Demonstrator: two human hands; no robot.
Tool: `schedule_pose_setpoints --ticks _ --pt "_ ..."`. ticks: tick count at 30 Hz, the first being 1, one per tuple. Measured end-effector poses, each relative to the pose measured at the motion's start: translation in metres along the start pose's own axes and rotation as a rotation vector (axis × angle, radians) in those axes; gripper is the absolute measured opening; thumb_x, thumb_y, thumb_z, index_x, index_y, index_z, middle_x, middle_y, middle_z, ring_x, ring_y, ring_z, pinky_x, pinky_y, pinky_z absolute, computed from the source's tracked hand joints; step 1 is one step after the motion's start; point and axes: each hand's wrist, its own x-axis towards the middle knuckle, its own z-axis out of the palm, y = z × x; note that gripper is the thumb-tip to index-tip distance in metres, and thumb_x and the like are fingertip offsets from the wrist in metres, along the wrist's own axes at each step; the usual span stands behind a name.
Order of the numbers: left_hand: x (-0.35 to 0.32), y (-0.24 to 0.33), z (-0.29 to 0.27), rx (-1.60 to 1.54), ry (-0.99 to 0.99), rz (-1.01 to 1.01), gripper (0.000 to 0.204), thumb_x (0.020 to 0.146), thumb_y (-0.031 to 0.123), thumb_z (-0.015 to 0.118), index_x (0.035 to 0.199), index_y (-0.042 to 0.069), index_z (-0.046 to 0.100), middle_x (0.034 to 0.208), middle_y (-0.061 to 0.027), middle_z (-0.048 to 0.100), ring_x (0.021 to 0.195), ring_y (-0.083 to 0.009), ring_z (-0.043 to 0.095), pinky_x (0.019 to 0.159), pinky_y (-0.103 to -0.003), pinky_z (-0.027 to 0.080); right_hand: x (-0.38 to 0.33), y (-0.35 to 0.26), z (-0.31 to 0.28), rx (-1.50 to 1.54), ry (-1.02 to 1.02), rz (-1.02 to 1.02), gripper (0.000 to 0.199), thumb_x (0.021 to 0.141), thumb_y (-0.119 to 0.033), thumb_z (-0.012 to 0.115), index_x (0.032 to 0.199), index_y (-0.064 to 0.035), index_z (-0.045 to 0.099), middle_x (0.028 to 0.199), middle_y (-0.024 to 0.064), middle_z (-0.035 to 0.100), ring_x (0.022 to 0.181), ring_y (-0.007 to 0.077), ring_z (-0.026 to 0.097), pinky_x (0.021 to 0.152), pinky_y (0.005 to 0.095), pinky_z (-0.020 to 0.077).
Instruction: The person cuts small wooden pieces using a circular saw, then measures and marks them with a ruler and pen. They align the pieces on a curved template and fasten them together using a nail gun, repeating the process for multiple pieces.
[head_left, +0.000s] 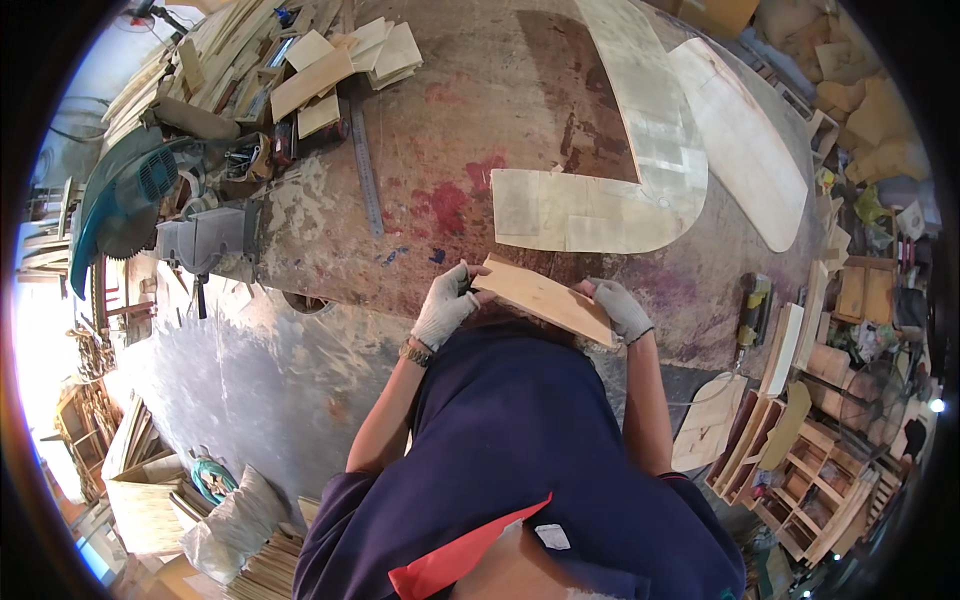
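Observation:
A thin light-brown wooden board (548,299) is held up at the near edge of the worktable (420,180), tilted with its right end lower. My left hand (446,307), in a white work glove with bare fingertips, grips the board's left end. At its right end, my right hand (619,308), gloved the same way, pinches the upper edge with thumb and fingers. Just beyond the board lies a pale L-shaped panel (590,213) with a rounded corner. A metal ruler (366,175) rests on the table to the left.
A miter saw (145,185) with a toothed blade stands at the left. Wooden offcuts (340,70) are heaped at the far left. A long pale board (745,140) lies on the right side, and a yellow-and-black power tool (753,310) sits at the table's right edge. Small wooden frames (810,480) stand lower right.

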Motion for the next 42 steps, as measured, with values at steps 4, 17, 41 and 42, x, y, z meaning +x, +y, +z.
schedule_pose_setpoints --ticks 4,17,41,42 --pt "0.028 -0.03 0.003 -0.004 0.095 -0.027 0.026 0.095 0.012 0.08 0.112 -0.001 0.066 0.091 0.0017 0.066 0.084 -0.0052 0.057 0.077 -0.023 0.047 0.006 0.016 -0.017 0.373 0.118 -0.073 0.052 0.106 -0.045 0.063 0.127 0.0034 0.068 0.122 0.0095 0.07 0.101 0.0187 0.065 0.091 0.0349 0.0526" --pt "0.093 -0.011 0.015 0.565 0.13 0.1 0.036 0.093 0.021 0.083 0.119 -0.001 0.072 0.096 -0.002 0.07 0.082 -0.0082 0.056 0.074 -0.029 0.049 0.012 -0.014 -0.004 -0.061 0.754 -0.285 0.041 0.104 -0.039 0.067 0.082 -0.0069 0.054 0.078 -0.0022 0.049 0.074 0.0117 0.04 0.069 0.0319 0.0384" --pt "0.098 -0.038 0.012 0.462 0.215 0.293 0.026 0.099 0.02 0.077 0.103 -0.004 0.07 0.078 -0.0024 0.067 0.073 -0.0056 0.053 0.067 -0.027 0.048 0.005 -0.032 -0.001 -0.206 0.634 -0.294 0.042 0.092 -0.022 0.081 0.123 0.0029 0.069 0.111 0.0111 0.075 0.098 0.0175 0.067 0.089 0.0319 0.052" --pt "0.097 -0.037 0.014 0.48 0.224 0.313 0.025 0.098 0.02 0.077 0.099 -0.004 0.068 0.073 -0.0033 0.063 0.069 -0.0062 0.049 0.064 -0.028 0.047 0.004 -0.028 0.002 -0.193 0.587 -0.347 0.042 0.091 -0.021 0.082 0.124 0.0028 0.069 0.11 0.0109 0.075 0.098 0.0183 0.068 0.088 0.0324 0.053"
